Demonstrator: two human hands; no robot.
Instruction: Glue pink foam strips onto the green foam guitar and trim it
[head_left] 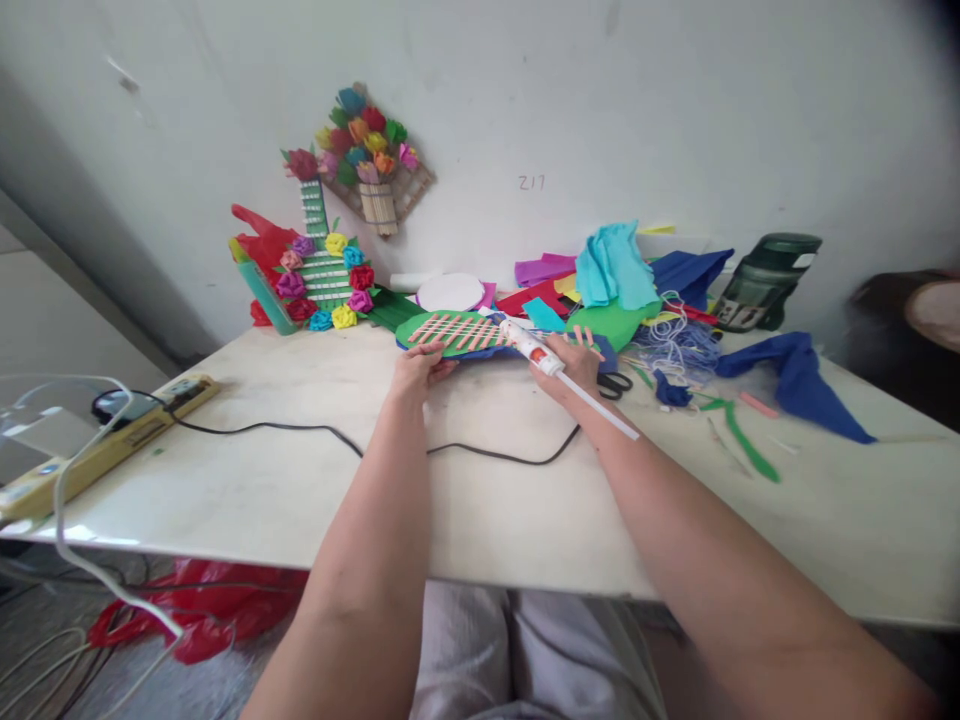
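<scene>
My left hand (424,370) pinches the near left edge of a green craft panel (435,332), which carries a lattice of pale pink strips and has blue material along its lower edge. My right hand (568,362) is wrapped round a white hot glue gun (534,347) with a red mark on it. A long glue stick (600,408) juts from the gun's rear towards me. The gun's nose points left over the panel's right part, which my hand and the gun partly hide. Beside my right wrist lie black scissor handles (615,384).
Behind stand a flower-trimmed green guitar model (326,275), a teal bottle-like container (266,290) and a dark green jar (765,280). Crepe paper (615,265) and strings (671,345) clutter the right. A black cord (262,427) crosses the table from a power strip (150,428).
</scene>
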